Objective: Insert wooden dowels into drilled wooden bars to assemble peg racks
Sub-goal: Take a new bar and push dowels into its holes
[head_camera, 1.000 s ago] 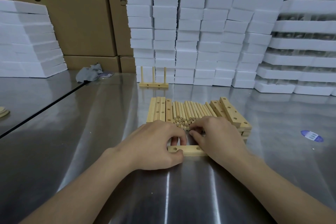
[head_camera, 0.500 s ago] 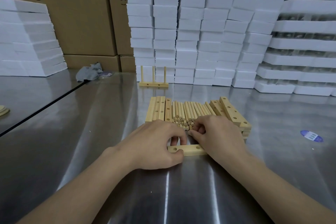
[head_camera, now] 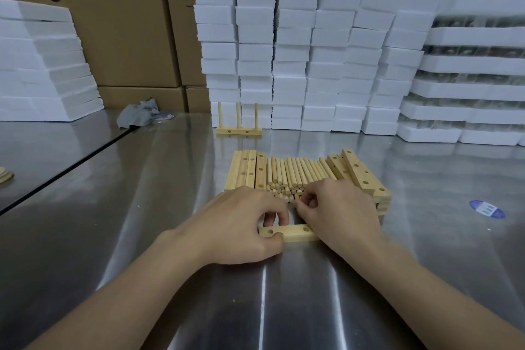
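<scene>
A drilled wooden bar [head_camera: 292, 233] lies flat on the steel table in front of me. My left hand [head_camera: 241, 224] grips its left end between thumb and fingers. My right hand [head_camera: 338, 207] covers the bar's right end, and its fingertips pinch at the near ends of the dowels in the pile [head_camera: 295, 173]. Drilled bars lie left of the dowels [head_camera: 245, 169] and in a stack on the right [head_camera: 360, 176]. A finished peg rack [head_camera: 238, 125] with three upright dowels stands farther back.
White foam blocks [head_camera: 312, 51] are stacked high behind the work area, more on the left [head_camera: 42, 71]. Cardboard boxes [head_camera: 119, 23] stand at the back left. A grey rag [head_camera: 139, 115] lies by the table seam. A blue sticker [head_camera: 487, 208] sits at right.
My right hand's fingers have shifted slightly among the dowel ends. The left hand and the bar have stayed in place.
</scene>
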Demonstrator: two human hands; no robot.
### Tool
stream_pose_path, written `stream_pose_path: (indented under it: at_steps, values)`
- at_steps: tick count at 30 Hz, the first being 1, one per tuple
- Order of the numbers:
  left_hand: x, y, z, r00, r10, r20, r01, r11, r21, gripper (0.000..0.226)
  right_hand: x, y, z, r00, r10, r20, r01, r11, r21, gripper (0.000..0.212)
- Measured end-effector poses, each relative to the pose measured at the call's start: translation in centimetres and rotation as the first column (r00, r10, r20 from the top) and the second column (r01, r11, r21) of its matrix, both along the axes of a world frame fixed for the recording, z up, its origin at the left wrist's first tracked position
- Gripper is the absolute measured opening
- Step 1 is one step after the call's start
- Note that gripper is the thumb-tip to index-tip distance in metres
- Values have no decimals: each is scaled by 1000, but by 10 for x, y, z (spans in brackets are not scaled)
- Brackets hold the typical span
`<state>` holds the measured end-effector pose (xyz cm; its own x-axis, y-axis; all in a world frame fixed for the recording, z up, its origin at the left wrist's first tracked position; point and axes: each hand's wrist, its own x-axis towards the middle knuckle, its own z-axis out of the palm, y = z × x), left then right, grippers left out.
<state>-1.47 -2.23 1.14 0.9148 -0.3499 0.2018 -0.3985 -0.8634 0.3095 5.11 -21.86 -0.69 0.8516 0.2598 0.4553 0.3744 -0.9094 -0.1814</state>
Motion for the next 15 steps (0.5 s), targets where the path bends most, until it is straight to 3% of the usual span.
stream_pose_path:
  at_steps: [15]
  values:
    - [1,3,0,1000,12,-21,-12,1000,-2,27,-20,-5,12,999,42,-16,-42,999,-23,28]
